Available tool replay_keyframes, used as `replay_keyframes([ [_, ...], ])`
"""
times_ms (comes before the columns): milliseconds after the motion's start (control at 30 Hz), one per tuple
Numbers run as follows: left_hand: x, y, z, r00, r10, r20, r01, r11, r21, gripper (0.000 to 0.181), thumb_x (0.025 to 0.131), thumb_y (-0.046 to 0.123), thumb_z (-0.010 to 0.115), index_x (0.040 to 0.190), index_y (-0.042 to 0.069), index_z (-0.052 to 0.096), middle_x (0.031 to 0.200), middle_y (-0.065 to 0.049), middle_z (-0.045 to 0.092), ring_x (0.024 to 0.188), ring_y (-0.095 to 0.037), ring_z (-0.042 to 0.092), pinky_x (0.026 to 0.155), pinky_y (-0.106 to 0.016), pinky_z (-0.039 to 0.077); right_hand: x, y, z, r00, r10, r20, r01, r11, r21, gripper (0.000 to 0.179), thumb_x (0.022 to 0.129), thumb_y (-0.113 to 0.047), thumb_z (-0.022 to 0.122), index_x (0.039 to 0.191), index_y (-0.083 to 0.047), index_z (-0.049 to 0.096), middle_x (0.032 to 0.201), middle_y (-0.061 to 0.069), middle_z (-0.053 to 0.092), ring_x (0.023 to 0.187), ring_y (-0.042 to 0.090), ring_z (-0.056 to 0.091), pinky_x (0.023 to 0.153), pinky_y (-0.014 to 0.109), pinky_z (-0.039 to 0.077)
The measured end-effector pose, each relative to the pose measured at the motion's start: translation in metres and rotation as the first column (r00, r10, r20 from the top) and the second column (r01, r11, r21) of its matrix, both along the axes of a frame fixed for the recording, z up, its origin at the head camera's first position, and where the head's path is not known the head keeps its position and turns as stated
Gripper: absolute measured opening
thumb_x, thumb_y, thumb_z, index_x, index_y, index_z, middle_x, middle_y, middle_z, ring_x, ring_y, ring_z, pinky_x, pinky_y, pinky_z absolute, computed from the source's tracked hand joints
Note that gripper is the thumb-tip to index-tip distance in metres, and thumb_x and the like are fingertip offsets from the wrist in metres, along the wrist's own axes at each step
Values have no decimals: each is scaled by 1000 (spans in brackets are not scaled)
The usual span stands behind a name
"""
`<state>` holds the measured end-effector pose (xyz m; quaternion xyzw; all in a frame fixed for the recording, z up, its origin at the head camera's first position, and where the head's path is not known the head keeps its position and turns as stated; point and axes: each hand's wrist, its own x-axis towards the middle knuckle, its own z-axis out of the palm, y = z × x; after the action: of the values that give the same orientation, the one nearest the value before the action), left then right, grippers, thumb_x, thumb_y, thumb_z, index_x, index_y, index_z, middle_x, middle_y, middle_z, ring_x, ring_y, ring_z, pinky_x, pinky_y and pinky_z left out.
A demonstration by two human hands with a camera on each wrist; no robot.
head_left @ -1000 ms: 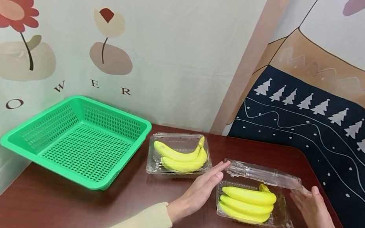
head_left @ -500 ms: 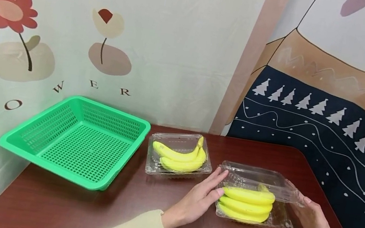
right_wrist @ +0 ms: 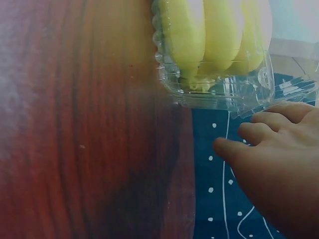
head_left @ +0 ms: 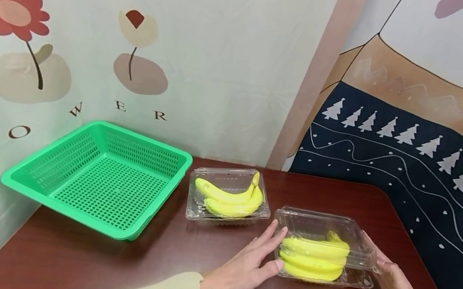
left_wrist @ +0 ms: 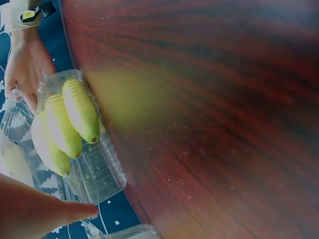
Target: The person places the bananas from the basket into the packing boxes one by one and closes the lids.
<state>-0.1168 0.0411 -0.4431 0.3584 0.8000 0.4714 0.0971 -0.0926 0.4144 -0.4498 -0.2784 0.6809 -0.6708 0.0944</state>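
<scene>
A clear plastic clamshell box point(head_left: 359, 280) sits at the table's right side with a bunch of yellow bananas point(head_left: 312, 261) in it. Its hinged lid point(head_left: 314, 224) is tilted down over the bananas, its front edge still apart from the base. My left hand point(head_left: 246, 265) touches the left side of the lid and box, fingers extended and spread. On the other side, my right hand point(head_left: 397, 287) rests its fingers against the lid's right edge; the right wrist view shows these fingers point(right_wrist: 271, 122) just beside the clear plastic. Part of the right fingers is hidden behind the lid.
A second clear box point(head_left: 198, 212) with bananas point(head_left: 229, 197) stands further back, left of the first. At the far left is a green perforated basket point(head_left: 122, 234). The dark red table point(head_left: 138, 271) meets a printed cloth point(head_left: 235, 64) behind and at the right.
The lid has swung down and forward over the bananas, both hands moving down with it. My left fingers have spread along the box's left side. The basket and second box have not moved.
</scene>
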Motion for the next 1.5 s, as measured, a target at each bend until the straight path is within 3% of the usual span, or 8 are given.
replay_keyframes([
  [167, 5, -2, 0, 1000, -1, 0, 1, 998, -56, 71, 106, 54, 40, 167, 25, 17, 174, -3, 0, 158, -23, 11, 124, -61, 13, 2, -1, -5, 1000, -30, 3, 30, 999, 40, 58, 106, -5, 3, 164, 0, -3, 172, -14, 11, 149, -11, 15, 109, 8, 25],
  [467, 13, -5, -6, 993, -44, -111, 26, 988, -153, 74, 106, 54, 42, 167, 20, 17, 174, -9, 3, 159, -20, 8, 124, -56, 20, 5, 2, -19, 998, -43, 38, 42, 999, 28, 62, 104, 2, 8, 165, -4, -2, 171, -22, 10, 147, -17, 7, 106, 8, 20],
  [733, 14, -9, -9, 994, -46, -95, 30, 987, -161, 75, 105, 53, 44, 167, 19, 17, 174, -8, 4, 158, -21, 10, 125, -52, 20, 8, 0, -16, 994, -96, 54, 89, 989, 121, 67, 102, 4, 22, 165, -4, 0, 170, -22, 12, 146, -17, 12, 103, 7, 27],
  [900, 15, -8, -10, 999, -26, -31, 21, 987, -157, 76, 104, 56, 45, 167, 24, 17, 174, -4, 3, 156, -26, 21, 123, -47, 27, 8, 0, -13, 988, -145, 48, 133, 972, 195, 76, 97, 11, 30, 166, -4, 1, 168, -24, 13, 143, -19, 16, 101, 6, 29],
  [1100, 13, -2, -6, 997, 52, 57, -48, 997, -61, 65, 106, 47, 48, 163, 20, 34, 173, -5, 14, 152, -27, 30, 120, -47, 34, 8, 2, -11, 988, -150, 26, 141, 964, 225, 73, 101, 13, 29, 166, -7, 3, 166, -25, 14, 141, -19, 21, 101, 5, 32],
  [1233, 13, 5, -4, 984, 121, 127, -130, 990, 62, 51, 104, 33, 56, 151, 13, 51, 169, -11, 27, 143, -29, 46, 113, -41, 44, 11, 4, -12, 990, -143, 12, 136, 963, 232, 66, 107, 9, 28, 166, -6, 3, 166, -25, 14, 142, -20, 20, 102, 5, 33],
  [1367, 13, 15, -6, 959, 189, 212, -228, 957, 180, 37, 99, 19, 64, 135, 9, 61, 161, -13, 37, 133, -29, 54, 102, -31, 52, 14, 6, -13, 987, -159, -6, 155, 953, 259, 61, 110, 3, 30, 166, -4, 5, 164, -27, 17, 141, -22, 18, 101, 3, 32],
  [1500, 12, 24, -8, 930, 257, 263, -324, 911, 256, 32, 91, 5, 69, 122, 5, 63, 151, -11, 44, 128, -29, 56, 95, -28, 55, 15, 5, -14, 981, -192, -26, 191, 938, 290, 60, 110, 1, 32, 165, -1, 7, 161, -31, 19, 140, -23, 18, 100, 2, 31],
])
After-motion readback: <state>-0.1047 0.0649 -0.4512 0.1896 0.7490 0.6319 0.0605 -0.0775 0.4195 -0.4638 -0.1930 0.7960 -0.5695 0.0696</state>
